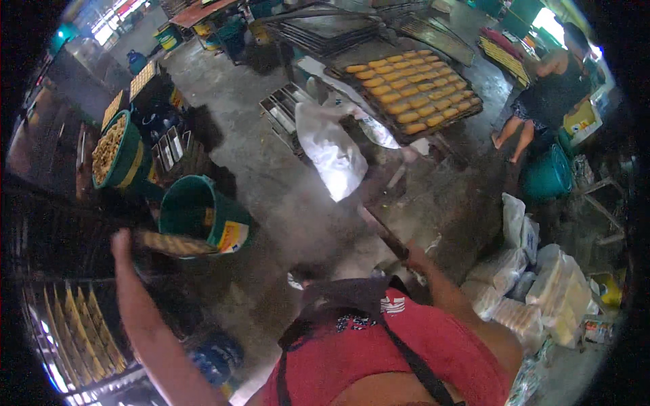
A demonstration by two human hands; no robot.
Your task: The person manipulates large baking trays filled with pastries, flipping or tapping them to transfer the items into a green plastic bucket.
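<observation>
My left hand (121, 242) is stretched out to the left, closed on one end of a narrow baking tray (177, 245). Motion blurs that tray, and small rounded pieces seem to line it. It lies across the near rim of a large green bin (189, 203). My right hand (420, 262), in front of my red apron, grips a long dark flat bar (383, 233). The bar's far end points toward a white plastic sack (332, 145), and I cannot tell whether they touch. Beyond the sack, a large tray (413, 88) carries rows of golden oblong pastries.
A green tub (128, 152) heaped with small pieces stands at the left. Several strip trays (81, 331) sit in a rack at lower left. Plastic-wrapped packs (542, 284) are piled at right. A co-worker (555, 81) stands far right near a teal bin (547, 172).
</observation>
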